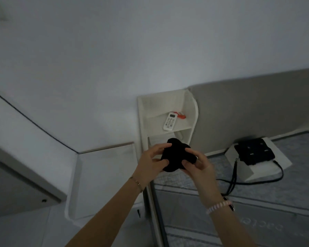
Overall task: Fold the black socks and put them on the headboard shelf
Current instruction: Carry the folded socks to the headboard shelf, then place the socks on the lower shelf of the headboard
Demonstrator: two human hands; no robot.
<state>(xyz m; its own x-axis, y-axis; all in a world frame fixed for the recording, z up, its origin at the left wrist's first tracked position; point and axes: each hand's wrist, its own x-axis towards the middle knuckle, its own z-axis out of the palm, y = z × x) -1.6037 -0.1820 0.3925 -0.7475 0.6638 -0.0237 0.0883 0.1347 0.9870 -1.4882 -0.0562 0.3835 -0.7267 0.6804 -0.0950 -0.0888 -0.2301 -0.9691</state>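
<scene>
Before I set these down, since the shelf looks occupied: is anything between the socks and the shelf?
No. Both hands hold the black socks just before the headboard shelf; a white remote lies on its board.

Remote [170, 121] on shelf [185, 124], seemingly flat

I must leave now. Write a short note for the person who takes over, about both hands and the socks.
Left hand: closed on the black socks, at their left side.
Right hand: closed on the same bundle, at its right side.
The socks are bunched into one bundle, held in the air in front of the headboard shelf.
On the shelf: a white remote and a small orange thing.
Done: folding looks almost finished.
Left: put the bundle on the shelf.
</scene>
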